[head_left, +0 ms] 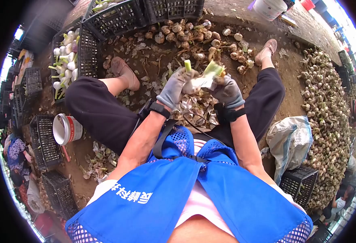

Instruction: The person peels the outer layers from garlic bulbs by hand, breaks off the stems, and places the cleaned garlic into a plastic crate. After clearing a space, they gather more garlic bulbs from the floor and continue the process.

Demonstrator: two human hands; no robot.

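Observation:
My left hand (177,86), in a grey glove, is closed around a garlic bulb whose short cut green stem (187,65) sticks up past the fingers. Most of that bulb is hidden by the glove. My right hand (228,91), gloved too, grips loose garlic skin (213,71), pale green and frayed at its top. A white strip of the skin stretches between both hands. Beneath them, peeled skins (192,106) litter the ground between my legs.
Unpeeled garlic (186,34) lies ahead between my feet, with a large heap (324,117) at right. A black crate (88,52) holds cleaned bulbs (68,54) at left. Nearby are a white bucket (73,128), empty-looking crates (44,141) and a woven sack (290,139).

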